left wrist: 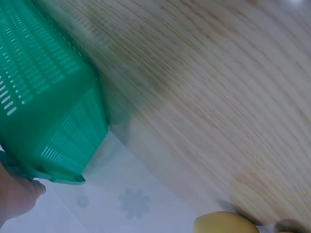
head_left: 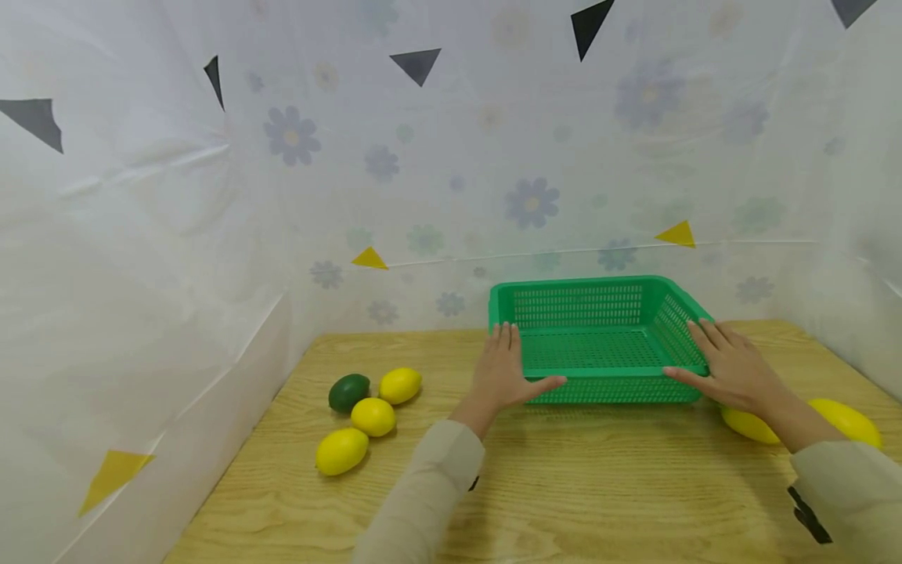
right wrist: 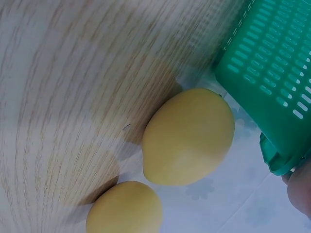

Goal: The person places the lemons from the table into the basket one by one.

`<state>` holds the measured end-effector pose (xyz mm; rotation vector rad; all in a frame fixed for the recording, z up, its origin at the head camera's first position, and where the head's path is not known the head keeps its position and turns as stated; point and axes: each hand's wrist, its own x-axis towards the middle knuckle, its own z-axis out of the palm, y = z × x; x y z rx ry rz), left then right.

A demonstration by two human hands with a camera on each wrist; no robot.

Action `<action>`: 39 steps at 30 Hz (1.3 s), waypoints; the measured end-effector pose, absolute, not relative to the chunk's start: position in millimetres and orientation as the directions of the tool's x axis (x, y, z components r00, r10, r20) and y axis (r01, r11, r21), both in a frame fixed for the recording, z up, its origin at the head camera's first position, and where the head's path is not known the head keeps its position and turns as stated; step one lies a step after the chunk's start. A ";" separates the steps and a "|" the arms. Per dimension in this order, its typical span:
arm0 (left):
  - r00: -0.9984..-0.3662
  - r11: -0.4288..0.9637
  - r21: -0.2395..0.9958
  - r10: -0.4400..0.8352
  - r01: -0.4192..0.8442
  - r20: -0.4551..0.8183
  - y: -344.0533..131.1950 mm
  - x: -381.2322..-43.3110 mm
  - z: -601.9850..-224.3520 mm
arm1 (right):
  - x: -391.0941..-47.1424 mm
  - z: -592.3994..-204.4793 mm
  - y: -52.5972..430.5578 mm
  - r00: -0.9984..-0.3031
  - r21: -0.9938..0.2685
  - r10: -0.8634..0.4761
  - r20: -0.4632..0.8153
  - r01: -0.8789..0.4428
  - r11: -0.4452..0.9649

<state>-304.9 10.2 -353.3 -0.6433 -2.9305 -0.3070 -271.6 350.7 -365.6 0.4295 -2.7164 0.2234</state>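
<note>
A green plastic basket (head_left: pixel 599 385) with slotted walls stands at the back of the wooden table, its inside bare. My left hand (head_left: pixel 502 374) lies at its front left corner, fingers straight and thumb spread along the front rim. At the front right corner my right hand (head_left: pixel 736 372) rests on the rim, fingers straight and thumb pointing inward. In the left wrist view a fingertip (left wrist: pixel 38 188) shows right at the rim of the basket (left wrist: pixel 43 102). Below my right wrist lie two smooth yellow fruits, one larger fruit (right wrist: pixel 189 138) close to the basket and another (right wrist: pixel 125 211).
Left of the basket, three lemons (head_left: pixel 373 417) and a dark green fruit (head_left: pixel 348 392) sit grouped on the table (head_left: pixel 564 486). A white flowered sheet (head_left: pixel 451 157) with black and yellow triangles hangs behind and along the sides.
</note>
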 end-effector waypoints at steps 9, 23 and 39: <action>-0.915 0.901 0.171 0.377 0.398 0.142 14.7 -306.1 -355.8 | -273.3 -365.9 352.1 -0.902 -0.057 -0.253 0.349 -0.290 0.955; -0.911 0.909 0.130 0.370 0.395 0.181 18.2 -307.9 -357.3 | -272.2 -362.0 350.1 -0.938 -0.111 -0.233 0.257 -0.268 0.957; -0.933 0.929 0.122 0.333 0.349 0.137 23.6 -307.1 -357.6 | -272.4 -361.8 350.7 -0.949 -0.169 -0.210 0.236 -0.253 0.953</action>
